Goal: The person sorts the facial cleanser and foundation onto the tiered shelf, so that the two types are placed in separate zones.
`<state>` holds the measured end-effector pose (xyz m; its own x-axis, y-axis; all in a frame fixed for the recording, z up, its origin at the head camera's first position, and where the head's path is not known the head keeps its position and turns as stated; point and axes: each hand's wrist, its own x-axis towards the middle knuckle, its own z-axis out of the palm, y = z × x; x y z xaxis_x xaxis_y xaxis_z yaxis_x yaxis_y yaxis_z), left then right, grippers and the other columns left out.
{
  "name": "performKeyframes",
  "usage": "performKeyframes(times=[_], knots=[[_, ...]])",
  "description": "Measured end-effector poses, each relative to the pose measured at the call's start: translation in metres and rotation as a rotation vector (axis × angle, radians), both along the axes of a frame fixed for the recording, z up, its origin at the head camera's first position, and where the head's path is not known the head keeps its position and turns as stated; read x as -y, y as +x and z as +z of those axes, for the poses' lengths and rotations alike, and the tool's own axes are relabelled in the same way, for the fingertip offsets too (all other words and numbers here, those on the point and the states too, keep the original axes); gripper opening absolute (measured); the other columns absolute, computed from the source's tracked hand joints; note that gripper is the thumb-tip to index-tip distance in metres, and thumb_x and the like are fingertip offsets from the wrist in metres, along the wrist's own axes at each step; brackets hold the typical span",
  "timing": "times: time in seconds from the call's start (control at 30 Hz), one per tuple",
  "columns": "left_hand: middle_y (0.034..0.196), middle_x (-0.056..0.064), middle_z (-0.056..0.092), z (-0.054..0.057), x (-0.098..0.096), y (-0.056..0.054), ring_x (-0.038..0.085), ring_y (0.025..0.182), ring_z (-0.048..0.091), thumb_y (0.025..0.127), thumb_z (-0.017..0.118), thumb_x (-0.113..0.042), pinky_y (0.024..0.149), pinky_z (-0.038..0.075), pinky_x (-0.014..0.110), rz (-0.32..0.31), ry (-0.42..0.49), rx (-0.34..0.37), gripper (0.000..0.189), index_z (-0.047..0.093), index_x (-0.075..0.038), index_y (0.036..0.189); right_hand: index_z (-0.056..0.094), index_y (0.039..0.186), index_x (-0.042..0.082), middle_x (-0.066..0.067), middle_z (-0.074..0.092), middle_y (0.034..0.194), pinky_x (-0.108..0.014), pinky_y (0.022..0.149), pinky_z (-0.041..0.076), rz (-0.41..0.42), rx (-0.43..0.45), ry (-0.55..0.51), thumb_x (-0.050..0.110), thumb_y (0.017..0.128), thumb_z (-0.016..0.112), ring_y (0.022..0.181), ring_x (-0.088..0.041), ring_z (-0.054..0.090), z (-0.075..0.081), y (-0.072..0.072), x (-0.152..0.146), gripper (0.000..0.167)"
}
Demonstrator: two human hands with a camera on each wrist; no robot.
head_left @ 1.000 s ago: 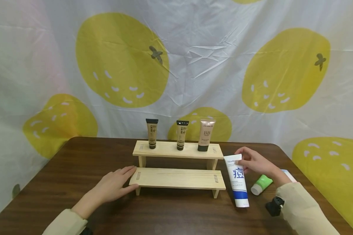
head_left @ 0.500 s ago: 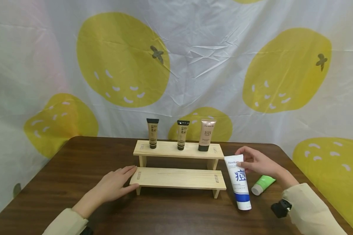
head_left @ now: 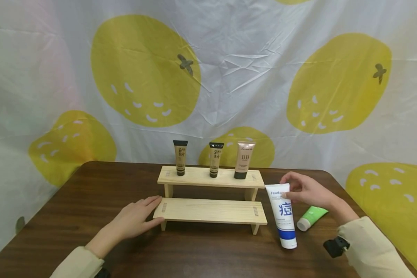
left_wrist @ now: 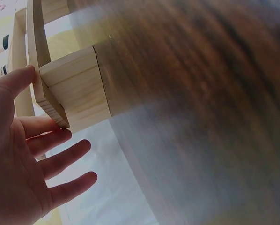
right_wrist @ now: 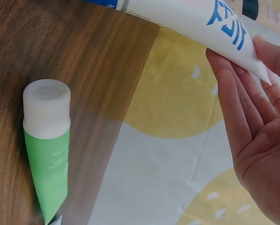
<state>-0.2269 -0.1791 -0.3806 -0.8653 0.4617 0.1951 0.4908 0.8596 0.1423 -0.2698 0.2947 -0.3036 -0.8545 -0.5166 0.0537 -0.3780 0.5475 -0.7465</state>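
right fingers [right_wrist: 232, 101] pinched on white tube [head_left: 281, 221] (left fingers [left_wrist: 66, 158] spread against wooden shelf [head_left: 208, 211])

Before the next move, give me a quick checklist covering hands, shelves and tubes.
1. White tube held by right hand: ok, pinched near its flat end.
2. White tube upright: not ok, tilted.
3. Its cap touching the table: cannot tell.
4. Left hand on lower shelf: ok, touching its left end.
5. Three tubes upright on upper shelf: ok.
6. Green tube standing: not ok, lying on its side.
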Motion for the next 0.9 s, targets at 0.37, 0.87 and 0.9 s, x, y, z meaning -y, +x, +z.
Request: performKeyframes(times=[0.37,0.87,0.9], knots=[[0.126,0.013,0.046,0.000,0.001,0.000,0.033,0.106,0.049,0.084,0.042,-0.058,0.079,0.039,0.052,-0.006,0.002,0.006,0.071,0.046,-0.002,0.128,0.047,0.100,0.004,-0.009,0.061,0.081,-0.035,0.063,0.049,-0.023,-0.115,0.052,0.010,0.079,0.067,0.076,-0.022,0.060,0.008,0.003,0.003,0.030],[0.126,0.014,0.046,0.000,0.001,0.000,0.033,0.105,0.049,0.085,0.043,-0.056,0.078,0.039,0.052,-0.010,0.002,-0.007,0.069,0.046,-0.002,0.128,0.043,0.102,0.001,-0.017,0.060,0.089,-0.038,0.065,0.049,-0.047,-0.115,-0.063,0.006,0.082,0.063,0.082,-0.025,0.060,0.025,0.004,0.007,0.028],[0.126,0.014,0.046,0.000,0.001,0.000,0.033,0.105,0.049,0.085,0.043,-0.056,0.078,0.039,0.052,-0.010,0.002,-0.007,0.069,0.046,-0.002,0.128,0.043,0.102,0.001,-0.017,0.060,0.090,-0.037,0.064,0.049,-0.046,-0.117,-0.064,0.006,0.082,0.063,0.082,-0.025,0.060,0.027,0.005,0.007,0.029]])
